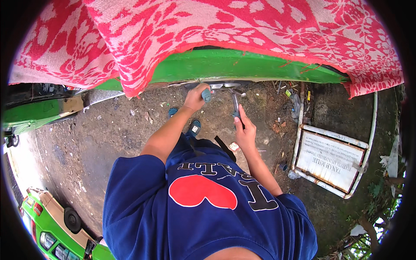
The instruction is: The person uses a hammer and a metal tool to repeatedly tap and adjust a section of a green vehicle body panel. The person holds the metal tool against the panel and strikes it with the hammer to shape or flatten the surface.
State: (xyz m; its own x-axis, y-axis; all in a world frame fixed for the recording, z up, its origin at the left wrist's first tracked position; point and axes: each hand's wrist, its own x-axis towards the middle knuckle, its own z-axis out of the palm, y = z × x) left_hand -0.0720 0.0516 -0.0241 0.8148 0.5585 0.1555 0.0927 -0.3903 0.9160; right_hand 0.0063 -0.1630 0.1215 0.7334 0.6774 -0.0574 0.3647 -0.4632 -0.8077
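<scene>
My left hand is closed around a teal-handled tool close to the lower edge of a green vehicle panel. The butt of that handle points toward me, and its far end is hidden, so I cannot tell its exact kind. To the right, my right hand grips a hammer, its head up near the same edge. Beyond both hands a dark, rounded part shows under the panel. A red and pink patterned cloth drapes over the vehicle.
A white metal-framed sign lies at the right. Litter and a clear plastic bottle are scattered over the dirty ground. Another green vehicle stands at the lower left, and green bodywork juts in at the left.
</scene>
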